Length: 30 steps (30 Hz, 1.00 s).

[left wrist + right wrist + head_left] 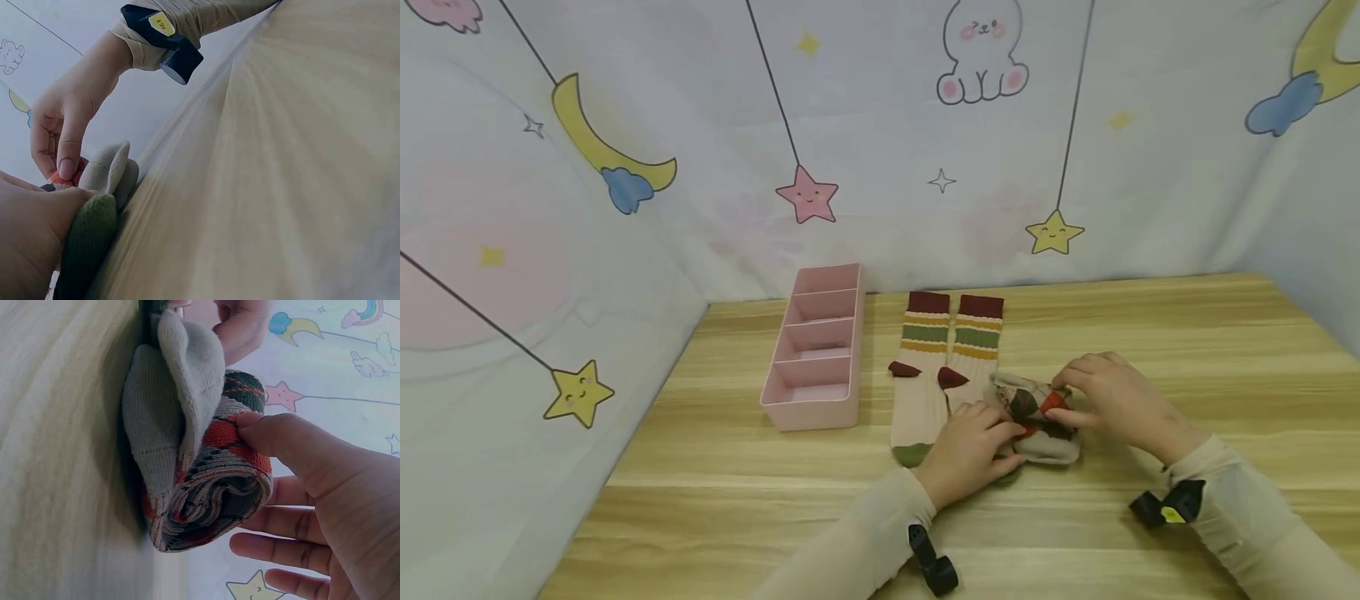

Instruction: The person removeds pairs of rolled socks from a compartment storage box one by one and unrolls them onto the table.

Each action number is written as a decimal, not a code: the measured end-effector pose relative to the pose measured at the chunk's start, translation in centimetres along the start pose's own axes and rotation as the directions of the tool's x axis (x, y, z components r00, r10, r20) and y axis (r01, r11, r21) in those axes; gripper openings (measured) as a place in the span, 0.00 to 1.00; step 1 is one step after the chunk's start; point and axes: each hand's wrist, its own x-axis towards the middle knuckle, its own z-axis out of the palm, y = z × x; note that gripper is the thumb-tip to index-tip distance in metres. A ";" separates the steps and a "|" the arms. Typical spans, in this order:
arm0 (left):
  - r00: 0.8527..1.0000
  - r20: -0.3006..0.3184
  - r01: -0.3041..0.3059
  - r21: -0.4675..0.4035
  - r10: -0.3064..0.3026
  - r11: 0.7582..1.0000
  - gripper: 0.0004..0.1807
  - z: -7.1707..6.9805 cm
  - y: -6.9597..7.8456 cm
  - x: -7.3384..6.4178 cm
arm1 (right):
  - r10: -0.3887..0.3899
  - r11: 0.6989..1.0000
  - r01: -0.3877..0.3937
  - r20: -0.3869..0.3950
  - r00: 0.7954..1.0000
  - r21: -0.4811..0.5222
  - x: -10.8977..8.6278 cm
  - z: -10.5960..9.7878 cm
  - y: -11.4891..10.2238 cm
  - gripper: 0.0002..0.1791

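A pink four-compartment box point(817, 415) stands beside striped socks point(921, 404) as left hand point(967, 450) and right hand point(1116, 402), fingers partly curled, grip rolled patterned socks point(1028, 402) partly hiding one.

Divided box point(812, 415) on counter point(715, 500), left of flat sock pair point(919, 408). Sock roll point(1051, 451) just right of pair, between my left fingers point(1006, 431) and right fingers point(1075, 368). Curtain point(880, 108) behind.

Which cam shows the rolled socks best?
Right wrist view: the rolled socks fill much of it, with their coiled end plainly visible. The head view shows them smaller, from above, partly covered by the left hand and right hand. The left wrist view shows just a pale part and a red patch.
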 end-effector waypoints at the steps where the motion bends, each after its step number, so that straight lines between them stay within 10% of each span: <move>1: 1.000 0.008 -0.001 0.001 0.001 1.000 0.16 0.0 0.1 0.0 | 0.006 1.000 -0.006 0.007 1.000 0.002 0.0 -0.1 0.0 0.16; 30: 0.996 0.023 -0.083 0.015 0.082 0.996 0.10 0.2 0.0 -0.1 | 0.076 0.997 -0.071 -0.220 0.973 0.029 2.1 1.1 0.7 0.08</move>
